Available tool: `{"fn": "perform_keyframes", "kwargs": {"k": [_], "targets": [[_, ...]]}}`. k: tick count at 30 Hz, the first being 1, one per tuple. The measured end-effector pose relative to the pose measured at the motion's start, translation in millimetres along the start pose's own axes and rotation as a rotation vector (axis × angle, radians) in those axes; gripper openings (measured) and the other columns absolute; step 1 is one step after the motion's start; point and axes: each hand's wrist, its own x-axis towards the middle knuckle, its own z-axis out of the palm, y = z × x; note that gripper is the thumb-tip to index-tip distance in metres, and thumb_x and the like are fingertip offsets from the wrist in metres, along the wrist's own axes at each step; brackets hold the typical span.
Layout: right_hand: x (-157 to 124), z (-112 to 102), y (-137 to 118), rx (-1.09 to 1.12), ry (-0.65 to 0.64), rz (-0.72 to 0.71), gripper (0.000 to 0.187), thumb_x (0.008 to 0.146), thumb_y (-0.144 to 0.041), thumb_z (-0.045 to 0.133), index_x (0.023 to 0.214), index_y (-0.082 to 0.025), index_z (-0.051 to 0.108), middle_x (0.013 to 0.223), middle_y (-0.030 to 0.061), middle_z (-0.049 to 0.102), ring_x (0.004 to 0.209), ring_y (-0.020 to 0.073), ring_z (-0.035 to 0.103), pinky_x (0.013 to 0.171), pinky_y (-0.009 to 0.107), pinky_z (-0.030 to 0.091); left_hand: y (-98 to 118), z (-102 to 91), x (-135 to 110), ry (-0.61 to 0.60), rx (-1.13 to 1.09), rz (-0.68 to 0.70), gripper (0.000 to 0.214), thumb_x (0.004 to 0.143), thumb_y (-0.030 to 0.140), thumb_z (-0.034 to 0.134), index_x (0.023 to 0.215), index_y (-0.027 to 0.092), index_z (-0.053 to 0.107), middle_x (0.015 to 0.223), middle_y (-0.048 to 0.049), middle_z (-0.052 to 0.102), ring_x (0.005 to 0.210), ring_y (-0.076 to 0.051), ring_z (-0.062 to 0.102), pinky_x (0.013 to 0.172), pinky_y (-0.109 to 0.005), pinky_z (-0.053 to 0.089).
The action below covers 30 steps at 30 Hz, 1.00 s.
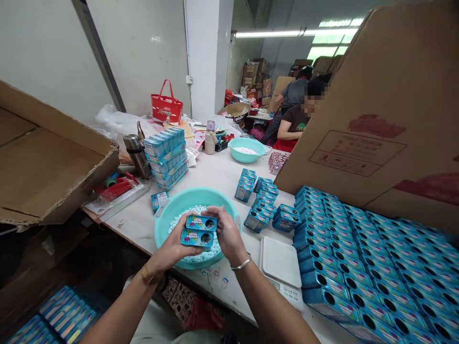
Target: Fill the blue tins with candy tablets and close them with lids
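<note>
Two small blue candy boxes (196,237), printed "Caramelo" and each with a round hole on top, are held side by side above a turquoise basin (161,234). My left hand (176,244) wraps round them from the left, thumb along the near side. On the right, my right hand (228,231) has its fingers curled against the far right end of the boxes; whether it grips them or something small is hidden. Pale blue candies (202,258) fill the bottom of the basin under the boxes.
A white scale (279,260) stands right of the basin, beside many rows of blue boxes (344,253). More boxes (263,200) stand behind it. Stacked packs (167,157) and a steel thermos (136,155) are left. A large carton (380,114) leans right; a co-worker (292,124) sits behind.
</note>
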Motion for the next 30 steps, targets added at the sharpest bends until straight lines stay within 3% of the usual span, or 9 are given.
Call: {"fn": "perform_keyframes", "kwargs": {"k": [3,7,13,17,21,24,27,30], "targets": [[-22.2,-31.6,-25.1,0.209,0.112,-0.054,0.044,0.088,-0.059,0.048,0.094,-0.021,0.068,0.098,0.0067,0.072,0.1,0.021,0.065,0.095,0.037,0.046,15.5,21.4,-10.6,-0.091,-0.033,0.012,0.084,0.058,0.016,0.084,0.13,0.027,0.042,0.123,-0.0066,0.059,0.108,-0.028,0.06,0.092,-0.036,0.049],[-60.0,-89.2,-60.3,0.309,0.383,-0.204,0.028,0.084,-0.048,0.062,0.087,-0.021,0.068,0.088,0.0025,0.071,0.088,0.0165,0.065,0.088,0.034,0.05,16.8,73.9,-6.0,-0.247,-0.183,-0.034,0.085,0.063,0.015,0.081,0.133,0.028,0.035,0.12,-0.0068,0.06,0.098,-0.023,0.064,0.086,-0.033,0.052],[-118.2,-158.5,-94.1,0.335,0.694,-0.402,0.02,0.077,-0.038,0.071,0.084,-0.02,0.067,0.078,-0.0019,0.064,0.071,0.0101,0.06,0.072,0.025,0.052,-18.1,170.1,32.2,-0.406,-0.326,-0.116,0.079,0.064,0.017,0.081,0.13,0.026,0.038,0.122,-0.0066,0.06,0.108,-0.024,0.06,0.094,-0.037,0.049],[-143.9,-189.3,-93.2,0.298,0.805,-0.44,0.021,0.075,-0.037,0.073,0.083,-0.019,0.066,0.08,-0.0008,0.063,0.072,0.0105,0.059,0.067,0.024,0.051,-50.0,210.2,56.0,-0.426,-0.302,-0.144,0.083,0.062,0.017,0.081,0.133,0.023,0.039,0.122,-0.0082,0.06,0.108,-0.024,0.06,0.094,-0.036,0.049],[-154.1,-208.9,-85.1,0.287,0.835,-0.431,0.021,0.074,-0.036,0.074,0.082,-0.018,0.066,0.08,-0.0002,0.062,0.072,0.0104,0.057,0.066,0.024,0.05,-70.7,227.4,73.7,-0.497,-0.232,-0.11,0.087,0.063,0.019,0.081,0.14,0.023,0.041,0.135,-0.0093,0.055,0.118,-0.027,0.056,0.101,-0.038,0.045],[-156.2,-215.7,-84.0,0.283,0.841,-0.419,0.02,0.075,-0.035,0.073,0.083,-0.018,0.065,0.079,-0.0002,0.061,0.07,0.0102,0.057,0.067,0.024,0.05,-73.3,228.1,79.8,-0.527,-0.154,-0.083,0.091,0.063,0.023,0.081,0.144,0.022,0.04,0.141,-0.0086,0.051,0.125,-0.029,0.051,0.107,-0.039,0.04],[-160.5,-218.5,-88.0,0.277,0.845,-0.429,0.019,0.076,-0.035,0.072,0.082,-0.018,0.065,0.079,-0.0006,0.06,0.07,0.01,0.057,0.067,0.024,0.05,-70.0,214.4,73.9,-0.51,-0.096,-0.082,0.086,0.066,0.026,0.081,0.143,0.021,0.044,0.144,-0.0079,0.049,0.131,-0.03,0.046,0.111,-0.043,0.035],[-170.1,-220.8,-92.0,0.257,0.858,-0.467,0.017,0.078,-0.034,0.07,0.082,-0.019,0.064,0.08,-0.001,0.06,0.071,0.0097,0.056,0.067,0.024,0.05,-67.7,185.5,54.2,-0.455,-0.046,-0.083,0.072,0.071,0.027,0.078,0.137,0.021,0.051,0.146,-0.0088,0.047,0.134,-0.03,0.042,0.114,-0.044,0.03]]}}
